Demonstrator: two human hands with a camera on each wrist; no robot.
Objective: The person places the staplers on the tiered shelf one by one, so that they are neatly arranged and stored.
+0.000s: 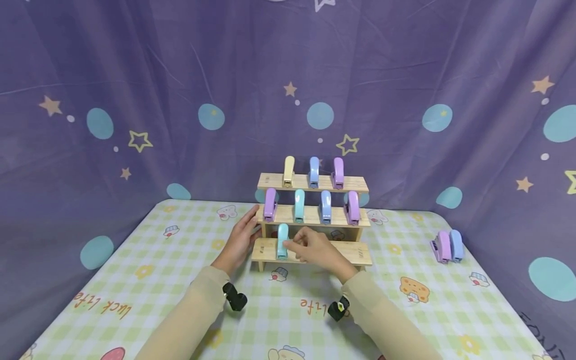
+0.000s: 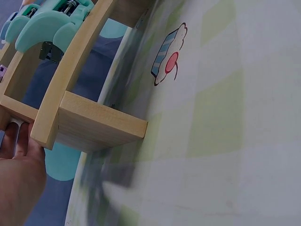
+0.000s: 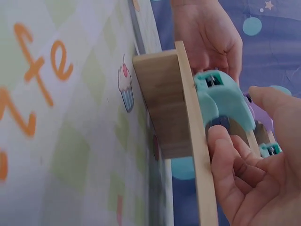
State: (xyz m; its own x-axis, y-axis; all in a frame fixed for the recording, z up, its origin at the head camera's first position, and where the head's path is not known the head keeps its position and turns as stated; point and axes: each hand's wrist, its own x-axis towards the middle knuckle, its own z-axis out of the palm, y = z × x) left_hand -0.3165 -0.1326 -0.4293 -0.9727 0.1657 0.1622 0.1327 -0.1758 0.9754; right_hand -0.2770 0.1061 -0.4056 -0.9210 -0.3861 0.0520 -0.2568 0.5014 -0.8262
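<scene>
A teal stapler (image 1: 282, 242) stands on the lowest step of the wooden tiered stand (image 1: 315, 216). My right hand (image 1: 317, 248) is beside it, fingers bent and a fingertip against its right side; in the right wrist view curled fingers (image 3: 225, 150) sit right by its lower part. Whether they pinch it I cannot tell. My left hand (image 1: 240, 237) lies along the stand's left side with fairly straight fingers, fingertips at the end of the middle step. In the left wrist view those fingers (image 2: 21, 141) touch the wood behind the lowest step's end.
On the middle step stand several staplers, among them a teal one (image 1: 299, 206) and a blue one (image 1: 326, 207). Yellow (image 1: 289, 171), blue (image 1: 314, 172) and purple (image 1: 338, 173) staplers line the top. A purple (image 1: 443, 246) and a blue stapler (image 1: 456, 245) stand at the table's right.
</scene>
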